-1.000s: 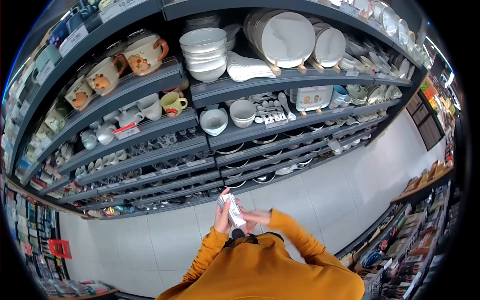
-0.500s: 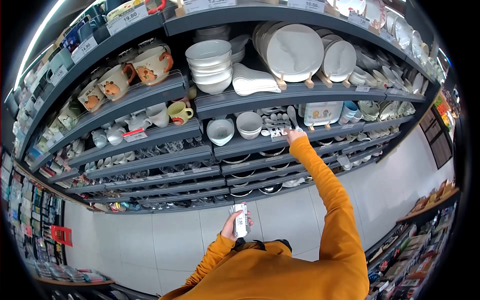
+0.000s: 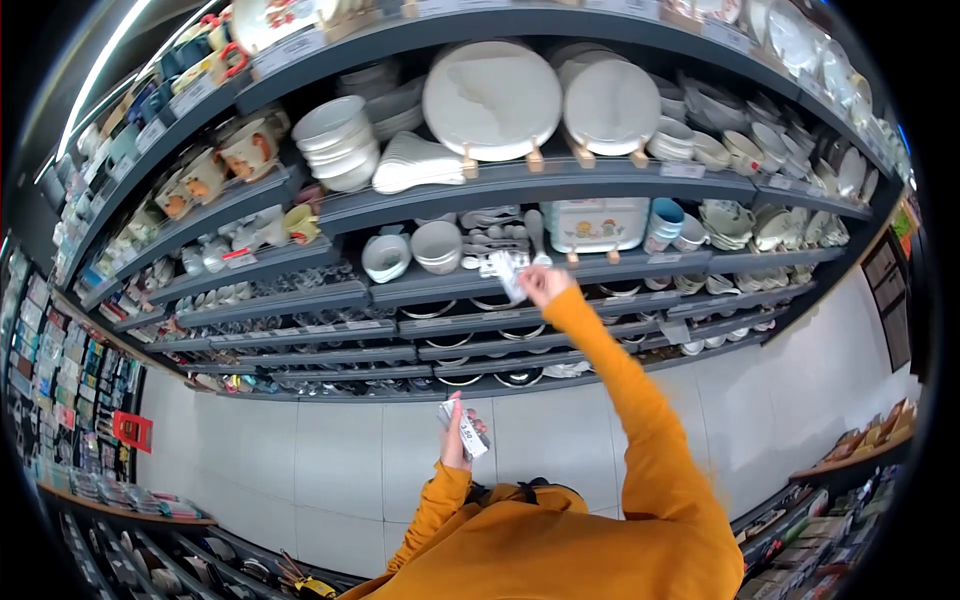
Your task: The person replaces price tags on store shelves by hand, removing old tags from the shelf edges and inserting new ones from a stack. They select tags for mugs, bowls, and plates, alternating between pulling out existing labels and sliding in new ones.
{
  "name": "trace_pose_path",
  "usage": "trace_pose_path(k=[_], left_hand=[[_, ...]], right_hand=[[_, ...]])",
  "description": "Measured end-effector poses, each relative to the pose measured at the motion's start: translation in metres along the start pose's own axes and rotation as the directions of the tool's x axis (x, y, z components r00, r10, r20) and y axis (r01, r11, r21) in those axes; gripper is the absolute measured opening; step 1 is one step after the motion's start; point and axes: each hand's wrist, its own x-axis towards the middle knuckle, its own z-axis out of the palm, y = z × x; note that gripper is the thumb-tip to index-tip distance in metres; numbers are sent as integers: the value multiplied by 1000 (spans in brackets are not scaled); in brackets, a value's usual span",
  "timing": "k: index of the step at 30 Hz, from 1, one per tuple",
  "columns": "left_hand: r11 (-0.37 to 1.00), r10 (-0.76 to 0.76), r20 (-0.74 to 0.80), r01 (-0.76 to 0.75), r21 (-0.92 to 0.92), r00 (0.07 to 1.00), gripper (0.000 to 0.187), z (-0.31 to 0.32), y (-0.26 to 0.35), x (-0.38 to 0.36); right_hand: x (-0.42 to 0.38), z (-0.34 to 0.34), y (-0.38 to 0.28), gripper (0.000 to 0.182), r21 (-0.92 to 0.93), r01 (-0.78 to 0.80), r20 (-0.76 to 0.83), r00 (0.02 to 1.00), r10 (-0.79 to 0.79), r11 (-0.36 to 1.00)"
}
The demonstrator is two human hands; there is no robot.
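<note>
My left hand (image 3: 456, 442) is low in front of my body, closed around a stack of white price tags (image 3: 465, 429). Out at the middle shelf, my right hand (image 3: 545, 285) pinches a white price tag (image 3: 508, 277), slightly blurred, at the shelf's front edge. Just behind that tag lie several white spoons (image 3: 497, 240). Left of them stand white bowls (image 3: 437, 246), and to the right a decorated white tray (image 3: 598, 226) rests upright on small wooden stands.
Large plates (image 3: 491, 100), stacked bowls (image 3: 337, 143) and a pile of white spoons (image 3: 418, 163) fill the shelf above. Blue cups (image 3: 663, 222) stand right of the tray. Tiled floor (image 3: 340, 455) runs below; a red basket (image 3: 132, 431) is at the left.
My right hand has pulled back a little from the spoons and now shows a tag in its fingers. The tag stack in my left hand has tilted. The view has shifted to the right.
</note>
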Motion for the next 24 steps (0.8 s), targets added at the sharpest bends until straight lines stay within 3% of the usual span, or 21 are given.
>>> trace_pose_path(k=[1, 2, 3, 4, 6, 9, 12, 15, 17, 18, 20, 21, 24], left_hand=[[999, 17, -22, -16, 34, 1000, 46, 10, -8, 0], [997, 30, -42, -27, 71, 999, 46, 20, -18, -1], [996, 11, -35, -8, 88, 999, 49, 31, -28, 0], [985, -10, 6, 9, 171, 1000, 49, 41, -38, 1], [944, -55, 85, 24, 329, 995, 50, 59, -60, 4], [890, -203, 89, 145, 433, 975, 47, 86, -92, 9], [864, -329, 173, 222, 451, 928, 45, 100, -120, 22], [858, -443, 226, 337, 388, 868, 46, 124, -141, 34], [853, -492, 244, 406, 327, 836, 49, 144, -151, 43], [845, -501, 262, 401, 353, 825, 49, 151, -157, 50], [831, -515, 291, 385, 402, 806, 48, 159, -167, 66], [832, -520, 299, 396, 389, 800, 44, 168, -169, 72], [824, -558, 326, 461, 331, 764, 40, 194, -173, 97]], right_hand=[[-36, 6, 15, 12, 342, -46, 98, 995, 13, 939], [-76, 13, 28, 13, 637, -115, 184, 983, -5, 762], [-117, -3, 16, 12, 665, -353, 410, 909, 73, 658], [-152, -12, 13, 12, 620, -521, 529, 830, 179, 587], [-204, -18, 18, 14, 580, -669, 623, 732, 277, 464], [-244, -37, 32, 18, 537, -717, 695, 674, 249, 444], [-248, -73, 51, 20, 518, -709, 682, 680, 270, 478], [-225, -128, 65, 19, 331, -647, 667, 675, 315, 687], [-202, -151, 112, 20, 307, -388, 437, 869, 234, 869], [-185, -154, 149, 20, 250, -204, 198, 968, 156, 947], [-135, -199, 150, 22, -80, -313, -20, 950, 313, 946], [-112, -208, 174, 25, -204, -310, -129, 949, 288, 929], [-56, -234, 219, 31, -429, -268, -187, 961, 206, 863]])
